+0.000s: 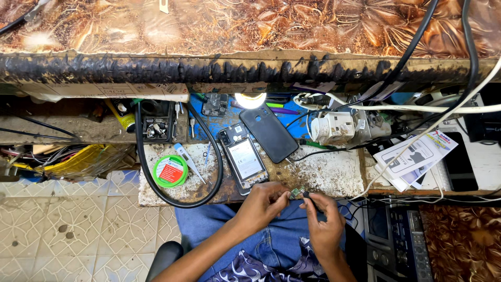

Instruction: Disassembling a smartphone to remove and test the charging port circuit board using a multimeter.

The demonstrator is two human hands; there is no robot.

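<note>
My left hand (pixel 265 202) pinches a small green circuit board (pixel 295 194) at the near edge of the worn work surface (pixel 323 175). My right hand (pixel 324 219) holds a thin dark tool (pixel 309 199) whose tip meets the board. Just beyond the hands lies an opened phone (pixel 243 159) with its back removed, and beside it a black back cover (pixel 268 133).
A green solder reel (pixel 170 171) sits at the left inside a loop of thick black cable (pixel 156 189). A bright lamp (pixel 250 100), a white power adapter (pixel 334 128), tangled cables and a printed leaflet (pixel 412 156) crowd the back and right. Tiled floor (pixel 73 230) lies to the left.
</note>
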